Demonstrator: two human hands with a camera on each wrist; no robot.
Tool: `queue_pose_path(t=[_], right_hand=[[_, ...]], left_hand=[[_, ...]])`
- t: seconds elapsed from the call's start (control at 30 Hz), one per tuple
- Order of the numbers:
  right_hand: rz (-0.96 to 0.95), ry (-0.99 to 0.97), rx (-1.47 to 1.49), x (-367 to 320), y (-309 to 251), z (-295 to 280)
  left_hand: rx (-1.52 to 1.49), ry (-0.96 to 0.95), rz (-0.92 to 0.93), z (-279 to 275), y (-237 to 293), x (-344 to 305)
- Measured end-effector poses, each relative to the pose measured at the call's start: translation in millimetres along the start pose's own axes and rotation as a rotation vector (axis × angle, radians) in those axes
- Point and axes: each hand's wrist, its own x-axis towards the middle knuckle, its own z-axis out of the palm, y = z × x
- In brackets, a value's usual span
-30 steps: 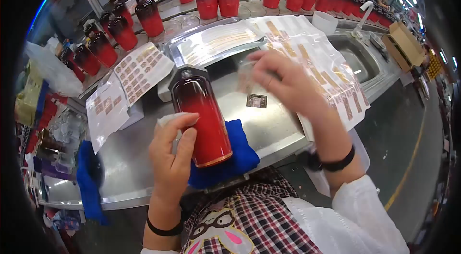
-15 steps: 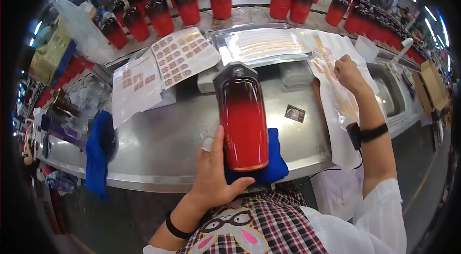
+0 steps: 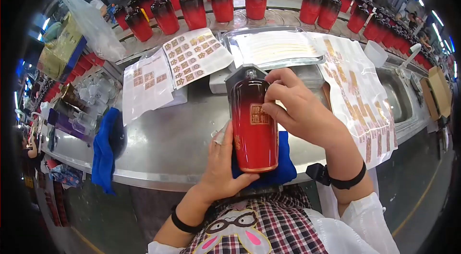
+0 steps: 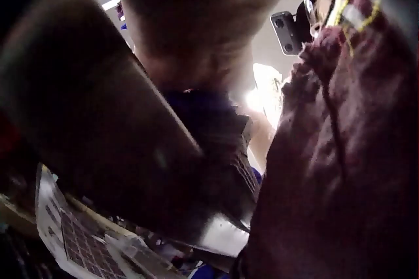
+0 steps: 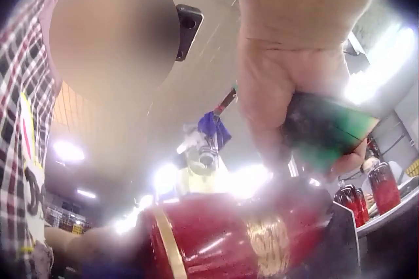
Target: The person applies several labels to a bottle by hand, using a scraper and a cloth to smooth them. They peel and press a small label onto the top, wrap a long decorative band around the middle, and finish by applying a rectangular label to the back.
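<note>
A red bottle point(image 3: 254, 150) with a black shoulder lies tilted, neck away from me, over a folded blue cloth point(image 3: 286, 160). Gold characters in a square frame point(image 3: 260, 114) face up on its front. My left hand point(image 3: 220, 172) holds its lower left side, thumb by the base and one finger wrapped in white. At the upper right of the bottle, my right hand point(image 3: 300, 107) has its fingers bent in close. The right wrist view shows a flat dark piece with a green edge point(image 5: 330, 132) in its grip; what it is I cannot tell.
Sheets of gold decals lie left point(image 3: 192, 57) and right point(image 3: 357, 95) of a metal tray point(image 3: 273, 45). Behind it, several red-black bottles point(image 3: 223, 1) line a conveyor. A sink point(image 3: 391, 93) sits at right; another blue cloth point(image 3: 104, 143) hangs over the counter's left edge.
My right hand has come from the right-hand decal sheet to the bottle's upper right side. Gold characters show on the bottle's front, which looked plain red before. The left hand stays on the bottle.
</note>
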Motion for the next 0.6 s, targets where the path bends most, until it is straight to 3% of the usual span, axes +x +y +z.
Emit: queue_pose_path(t=[0.07, 0.17, 0.3, 0.53, 0.6], right_hand=[[0.014, -0.001, -0.033, 0.7, 0.6, 1.5], [0.033, -0.006, -0.038, 1.1, -0.2, 2.4], [0.043, 0.018, -0.008, 1.3, 1.7, 4.2], [0.076, 0.318, -0.038, -16.4, -1.1, 11.5], [0.056, 0.298, -0.030, -30.7, -12.4, 15.7]], left_hand=[[-0.278, -0.074, -0.023, -13.2, -4.7, 3.0], [-0.627, 0.161, -0.276, -10.4, -6.4, 26.7], [-0.523, 0.150, -0.331, -7.1, -4.3, 66.5], [-0.802, 0.203, -0.384, 4.0, 6.8, 74.5], [-0.755, 0.185, -0.369, 4.2, 3.4, 74.5]])
